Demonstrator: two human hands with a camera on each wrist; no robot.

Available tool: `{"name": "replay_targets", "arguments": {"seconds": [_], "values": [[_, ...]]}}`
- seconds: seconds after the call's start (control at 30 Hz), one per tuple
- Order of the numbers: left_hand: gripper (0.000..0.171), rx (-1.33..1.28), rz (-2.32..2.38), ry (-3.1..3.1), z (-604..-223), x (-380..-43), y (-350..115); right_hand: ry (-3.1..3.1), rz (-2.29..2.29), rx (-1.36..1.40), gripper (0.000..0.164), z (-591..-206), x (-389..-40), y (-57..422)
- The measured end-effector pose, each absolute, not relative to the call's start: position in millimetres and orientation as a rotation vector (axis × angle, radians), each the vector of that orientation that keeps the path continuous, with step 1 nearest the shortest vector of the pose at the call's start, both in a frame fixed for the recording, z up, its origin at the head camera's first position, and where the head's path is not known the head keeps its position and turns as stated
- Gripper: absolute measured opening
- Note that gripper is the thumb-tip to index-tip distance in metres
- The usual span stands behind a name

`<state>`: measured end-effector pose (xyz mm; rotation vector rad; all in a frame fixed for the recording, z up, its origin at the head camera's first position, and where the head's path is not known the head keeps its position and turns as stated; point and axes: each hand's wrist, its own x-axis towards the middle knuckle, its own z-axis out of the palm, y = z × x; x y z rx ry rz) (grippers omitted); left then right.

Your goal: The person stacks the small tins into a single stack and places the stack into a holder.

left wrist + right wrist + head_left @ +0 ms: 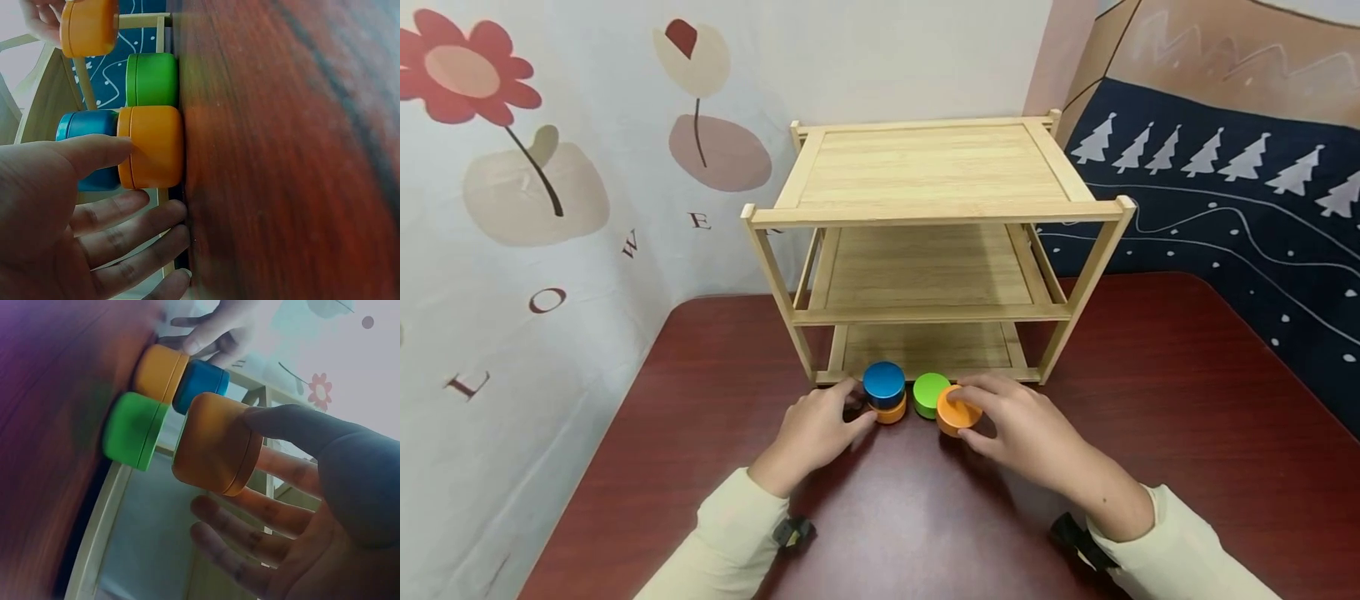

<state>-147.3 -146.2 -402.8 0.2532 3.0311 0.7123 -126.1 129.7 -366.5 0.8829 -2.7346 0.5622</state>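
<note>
Evidently, only part of the work is done. Nearest on the red-brown table [887, 533], a raised orange lidded jar [953, 417] is pinched between the thumb and fingers of the right hand [1026, 425]; it is not yet set down. At the left, nothing appears to be gripped by the left hand [816, 429], whose fingers are loosely spread; whether its thumb touches the lower orange jar [892, 414] cannot be told. One stack is already formed there, a blue jar [883, 382] being seated on that lower jar. Slightly farther, between stack and raised jar, a green jar [928, 392] is left unstacked. Beyond, a three-tier wooden shelf [932, 167] is placed.
</note>
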Motion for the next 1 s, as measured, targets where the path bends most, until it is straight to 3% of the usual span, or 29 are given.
{"name": "replay_targets", "arguments": {"seconds": [1.0], "values": [[0.028,0.253,0.704,3.02,-402,-147,-146,-2.652,0.535,0.954,0.04,-345,-137,112]]}}
